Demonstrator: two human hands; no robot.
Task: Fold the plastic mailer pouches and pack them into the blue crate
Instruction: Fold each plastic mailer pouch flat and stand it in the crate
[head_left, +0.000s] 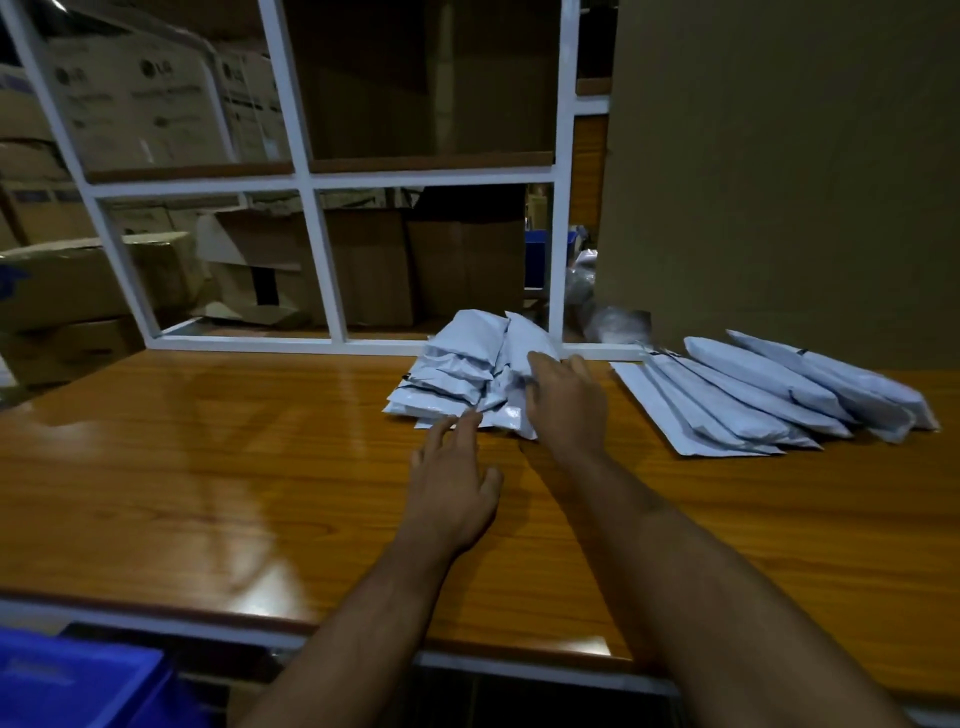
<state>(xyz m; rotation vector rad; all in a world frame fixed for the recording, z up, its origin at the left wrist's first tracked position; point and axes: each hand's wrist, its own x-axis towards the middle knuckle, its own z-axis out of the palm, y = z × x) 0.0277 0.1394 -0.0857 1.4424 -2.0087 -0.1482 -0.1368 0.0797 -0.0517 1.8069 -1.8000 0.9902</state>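
Folded mailer pouches (457, 369) form one heap at the wooden table's (208, 441) far edge. About five unfolded pouches (769, 395) lie right of it, overlapping, long axes running far-left to near-right. The right hand (566, 405) rests on the heap with fingers extended; the left hand (452, 488) has fingers spread, tips touching the heap's near edge. The blue crate (78, 680) sits below the table's near-left edge. Cardboard boxes (130, 98) behind read "LG".

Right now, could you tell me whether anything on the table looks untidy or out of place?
Only the folded pouch pile under the right hand: it is crumpled and slumped, unlike the neat unfolded pouches alongside.
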